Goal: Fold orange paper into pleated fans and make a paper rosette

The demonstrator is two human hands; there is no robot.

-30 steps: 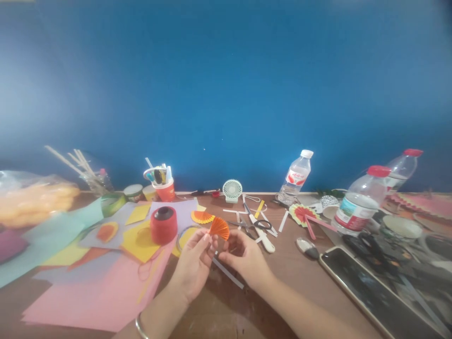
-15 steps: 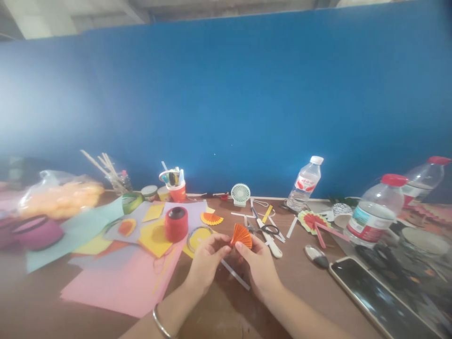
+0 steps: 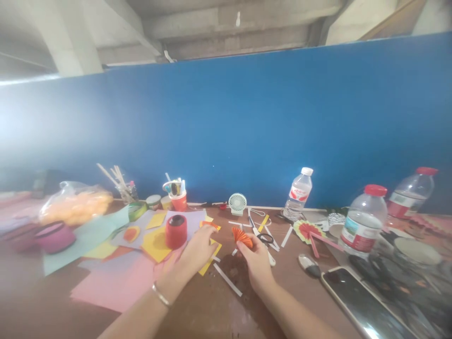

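An orange pleated paper fan [image 3: 240, 235] is pinched in my right hand [image 3: 259, 263], its folds spread upward above the table. My left hand [image 3: 199, 247] is stretched out with thumb and fingers apart, over a second orange and yellow paper fan [image 3: 211, 225]. The fingers partly cover that fan, and I cannot tell whether they touch it. Scissors with black handles [image 3: 266, 238] lie just beyond my right hand. A white paper strip [image 3: 228, 280] lies on the table between my forearms.
Coloured paper sheets [image 3: 109, 278] and a red spool-like object [image 3: 176, 231] are at the left. A small white fan [image 3: 237, 204] stands at the back. Water bottles [image 3: 365, 219], a finished-looking paper rosette [image 3: 308, 232], a spoon [image 3: 310, 266] and a phone [image 3: 360, 296] are on the right.
My left hand has let go of the orange paper fan and moved left and forward to the second fan. My right hand still holds the first. The view has tilted up.
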